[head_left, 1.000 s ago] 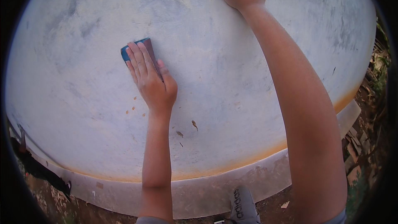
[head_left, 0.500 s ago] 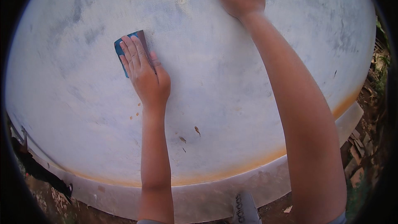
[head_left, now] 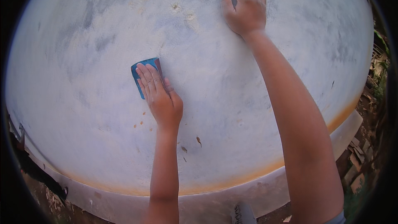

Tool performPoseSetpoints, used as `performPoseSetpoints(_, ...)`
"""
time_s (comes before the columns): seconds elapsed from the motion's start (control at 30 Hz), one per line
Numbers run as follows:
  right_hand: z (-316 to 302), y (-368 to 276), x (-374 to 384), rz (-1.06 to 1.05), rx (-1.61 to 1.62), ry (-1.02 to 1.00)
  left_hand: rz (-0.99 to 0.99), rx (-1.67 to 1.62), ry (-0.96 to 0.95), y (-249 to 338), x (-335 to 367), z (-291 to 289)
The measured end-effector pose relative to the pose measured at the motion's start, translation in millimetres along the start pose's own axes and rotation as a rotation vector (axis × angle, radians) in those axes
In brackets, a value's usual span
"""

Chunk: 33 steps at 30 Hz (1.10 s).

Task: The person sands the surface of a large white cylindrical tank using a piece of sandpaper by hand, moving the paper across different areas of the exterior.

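My left hand (head_left: 162, 105) presses a folded piece of sandpaper (head_left: 138, 74), teal with a brown strip along its right edge, against a large, rounded whitish surface (head_left: 232, 149). Its fingers lie straight over the sheet, with the thumb along the right side. Farther out and to the right, my right hand (head_left: 248, 10) rests flat on the same surface, thumb apart from the fingers and nothing seen in it. Grey smudges and pale, rough spots mark the surface around both hands.
An orange-brown band (head_left: 244, 178) follows the lower edge of the rounded surface, above a grey ledge (head_left: 207, 205). Dry leaf bits (head_left: 199, 141) lie near my left forearm. Another person in dark clothes (head_left: 37, 170) is at the far left. Rubble and plants (head_left: 360, 153) line the right side.
My left hand has slid the sandpaper nearer and to the right. More of my right hand now shows, a little lower in view, and the view itself has shifted slightly.
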State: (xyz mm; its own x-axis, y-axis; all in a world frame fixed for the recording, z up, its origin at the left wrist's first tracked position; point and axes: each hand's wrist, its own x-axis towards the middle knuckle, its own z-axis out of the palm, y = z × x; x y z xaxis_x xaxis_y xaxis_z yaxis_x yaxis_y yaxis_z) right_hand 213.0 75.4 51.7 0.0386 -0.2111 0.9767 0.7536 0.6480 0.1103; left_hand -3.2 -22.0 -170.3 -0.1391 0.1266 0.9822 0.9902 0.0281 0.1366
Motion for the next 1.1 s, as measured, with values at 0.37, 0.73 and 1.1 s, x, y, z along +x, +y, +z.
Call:
performPoseSetpoints(0.37,1,1,-1,-0.005,-0.004,-0.013,0.044,-0.123,-0.006,-3,5,6)
performPoseSetpoints(0.73,10,11,-6,-0.057,-0.106,0.023,0.059,-0.245,-0.097,24,7,-21)
performPoseSetpoints(1.1,12,11,-8,-0.038,-0.093,0.006,0.147,-0.277,0.0,24,-1,-21)
